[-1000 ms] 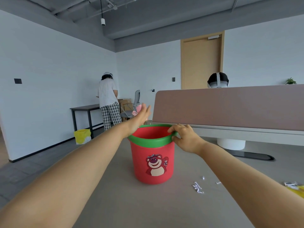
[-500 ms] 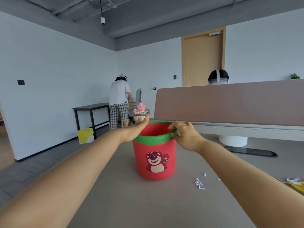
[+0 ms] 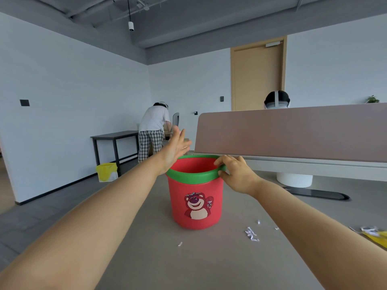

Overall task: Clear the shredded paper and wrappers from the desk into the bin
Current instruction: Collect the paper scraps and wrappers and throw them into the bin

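Note:
A red bin (image 3: 196, 201) with a green rim and a bear sticker stands on the grey desk (image 3: 188, 258). My right hand (image 3: 234, 174) grips the bin's rim on its right side. My left hand (image 3: 174, 148) is raised above the bin's left rim, fingers straight, holding nothing. Shredded paper bits (image 3: 251, 234) lie on the desk right of the bin, with one small scrap (image 3: 180, 244) in front of it. A yellow wrapper (image 3: 377, 237) with paper strips on it lies at the right edge.
A brown divider panel (image 3: 293, 130) runs across the desk's far side, close behind the bin. Beyond it a person's head shows. Another person stands at a dark side table (image 3: 114, 136), near a yellow floor bin (image 3: 106, 171).
My left hand has risen from the bin's left rim and opened upward. The pink thing seen by it half a second ago is out of sight. My right hand keeps its grip.

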`<state>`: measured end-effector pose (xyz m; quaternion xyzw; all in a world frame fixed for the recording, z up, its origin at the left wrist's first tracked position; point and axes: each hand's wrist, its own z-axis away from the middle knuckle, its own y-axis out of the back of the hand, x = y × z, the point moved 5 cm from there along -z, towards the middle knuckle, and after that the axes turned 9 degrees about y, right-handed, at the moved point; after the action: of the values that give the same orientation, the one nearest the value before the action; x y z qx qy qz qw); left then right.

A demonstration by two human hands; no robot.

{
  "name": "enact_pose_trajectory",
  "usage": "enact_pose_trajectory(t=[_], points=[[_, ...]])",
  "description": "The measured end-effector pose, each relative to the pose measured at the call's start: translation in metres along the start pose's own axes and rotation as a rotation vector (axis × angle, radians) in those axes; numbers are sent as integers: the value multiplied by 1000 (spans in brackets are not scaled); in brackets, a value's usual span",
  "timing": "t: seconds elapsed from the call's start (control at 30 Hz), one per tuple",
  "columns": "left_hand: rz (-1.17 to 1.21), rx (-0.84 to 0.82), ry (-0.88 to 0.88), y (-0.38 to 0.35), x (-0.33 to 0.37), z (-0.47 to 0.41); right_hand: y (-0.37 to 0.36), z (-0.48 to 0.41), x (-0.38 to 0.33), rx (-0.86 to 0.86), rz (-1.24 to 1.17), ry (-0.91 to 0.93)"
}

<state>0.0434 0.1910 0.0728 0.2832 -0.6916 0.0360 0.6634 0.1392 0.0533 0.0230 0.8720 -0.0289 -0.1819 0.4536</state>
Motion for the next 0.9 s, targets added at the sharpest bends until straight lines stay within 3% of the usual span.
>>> enact_pose_trajectory(t=[0.17,0.37,0.47,0.6,0.67,0.9], points=[[-114,288,-299,-2,5,33,0,9,-8,45,-33,36],[-318,377,-426,-24,-54,94,-9,46,-15,169,-41,14],[-447,303,-321,-36,-100,111,-28,73,-15,120,-38,-53],[-891,17,130,-58,-163,119,-46,107,-7,-12,-28,-171],[-1059,-103,253,-67,-178,124,-47,119,-1,-39,-25,-217],[-1118,-309,151,-127,-166,102,-31,148,26,-68,-10,-336]])
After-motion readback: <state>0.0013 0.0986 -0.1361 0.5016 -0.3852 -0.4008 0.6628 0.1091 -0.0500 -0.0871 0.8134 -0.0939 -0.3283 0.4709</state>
